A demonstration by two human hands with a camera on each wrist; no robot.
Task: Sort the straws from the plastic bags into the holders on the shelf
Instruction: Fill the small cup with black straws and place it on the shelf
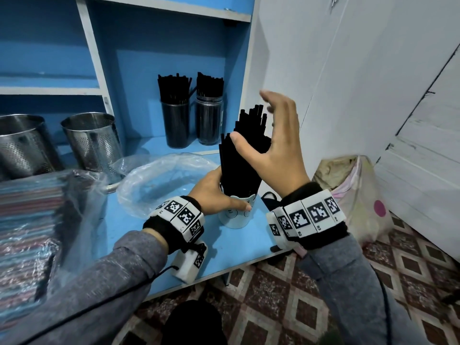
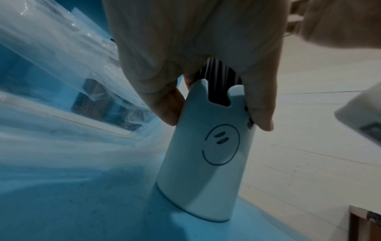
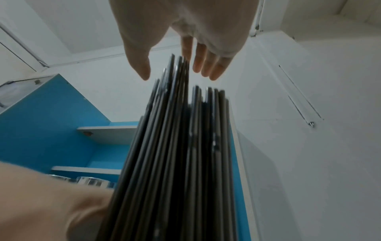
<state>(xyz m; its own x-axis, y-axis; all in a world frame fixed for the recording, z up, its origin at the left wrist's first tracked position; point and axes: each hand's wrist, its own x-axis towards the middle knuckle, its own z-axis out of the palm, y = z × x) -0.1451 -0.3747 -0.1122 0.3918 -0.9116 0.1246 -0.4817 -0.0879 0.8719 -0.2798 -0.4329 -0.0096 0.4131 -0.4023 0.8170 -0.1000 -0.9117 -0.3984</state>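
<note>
A pale blue cup-shaped holder (image 1: 236, 216) (image 2: 206, 163) with a drawn face stands on the blue tabletop (image 1: 236, 247). A thick bundle of black straws (image 1: 245, 155) (image 3: 181, 154) stands upright in it. My left hand (image 1: 214, 195) (image 2: 206, 65) grips the holder around its rim, thumb across the front. My right hand (image 1: 276, 135) (image 3: 185, 53) is spread beside the top of the bundle, fingers straight, thumb resting against the straws. Two dark holders (image 1: 177, 125) (image 1: 209, 120) full of black straws stand on the shelf behind.
An empty clear plastic bag (image 1: 161, 185) lies left of the holder. A bag of coloured straws (image 1: 32, 220) fills the left foreground. Two perforated steel canisters (image 1: 92, 140) (image 1: 22, 145) stand at the left. White cupboard doors (image 1: 373, 95) and a cloth bag (image 1: 358, 195) are at the right.
</note>
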